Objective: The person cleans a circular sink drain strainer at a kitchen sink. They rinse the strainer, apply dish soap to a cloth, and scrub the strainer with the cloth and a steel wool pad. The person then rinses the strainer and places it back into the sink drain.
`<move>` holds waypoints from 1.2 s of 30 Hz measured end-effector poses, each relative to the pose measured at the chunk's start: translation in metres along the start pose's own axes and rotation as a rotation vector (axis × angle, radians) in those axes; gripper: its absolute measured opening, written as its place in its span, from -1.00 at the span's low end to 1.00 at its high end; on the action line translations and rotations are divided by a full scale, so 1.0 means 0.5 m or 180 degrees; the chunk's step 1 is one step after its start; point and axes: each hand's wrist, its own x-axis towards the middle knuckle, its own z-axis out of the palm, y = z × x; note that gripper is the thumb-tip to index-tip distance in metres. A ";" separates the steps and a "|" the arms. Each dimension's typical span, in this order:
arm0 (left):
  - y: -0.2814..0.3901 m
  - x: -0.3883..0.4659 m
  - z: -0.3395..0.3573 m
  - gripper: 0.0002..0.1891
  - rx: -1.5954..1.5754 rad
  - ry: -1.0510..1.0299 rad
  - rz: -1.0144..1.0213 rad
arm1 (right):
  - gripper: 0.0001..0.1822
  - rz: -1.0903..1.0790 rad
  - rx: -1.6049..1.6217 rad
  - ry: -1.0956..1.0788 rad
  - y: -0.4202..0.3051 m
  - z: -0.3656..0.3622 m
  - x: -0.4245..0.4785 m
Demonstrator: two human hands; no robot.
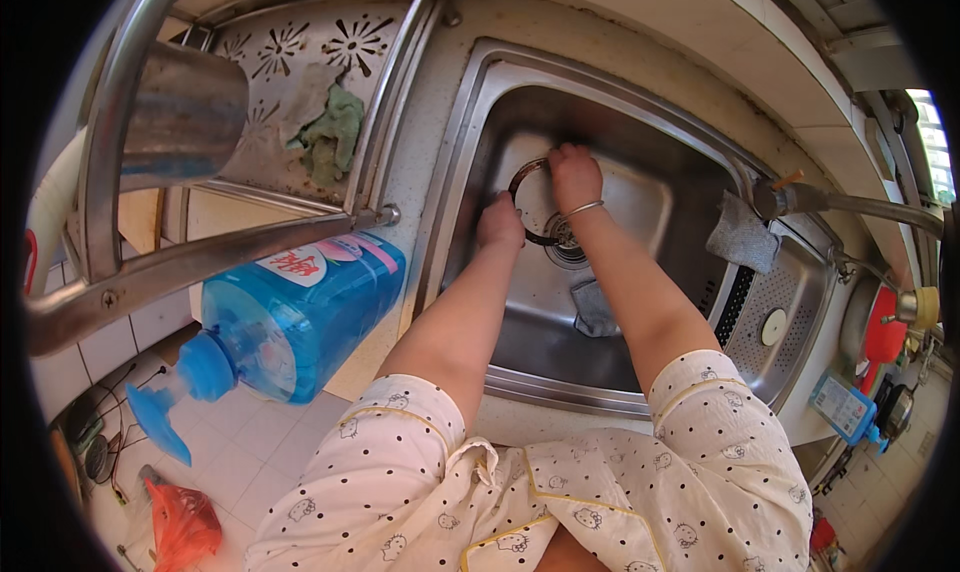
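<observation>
Both my hands are down inside a stainless steel sink. They hold a thin, dark brown ring with a worn-looking surface, whose exact kind I cannot tell. My left hand grips its left side. At the ring's upper right is my right hand, fingers curled over the edge and hiding part of it. A metal bangle circles the right wrist. Partly beneath the ring lies the drain strainer. Nearer to me, a folded grey cloth rests on the sink floor.
A faucet reaches in from the right, beside another grey cloth and a perforated side basin. At left stands a large blue pump bottle, near a metal rack holding a green rag. A red plastic bag sits below.
</observation>
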 end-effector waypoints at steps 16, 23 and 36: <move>0.007 0.003 -0.009 -0.85 -0.0442 -0.0021 -0.0204 | -0.90 -0.1124 0.0269 -0.0039 -0.042 0.005 -0.008; -0.015 0.015 0.013 -0.90 -0.0100 0.0130 0.0143 | -0.88 -0.0654 -0.0264 -0.0010 -0.025 0.001 -0.025; 0.017 -0.008 -0.017 -0.90 -0.0238 -0.0074 -0.0024 | -0.73 -0.1180 0.0098 -0.0023 -0.039 0.001 -0.052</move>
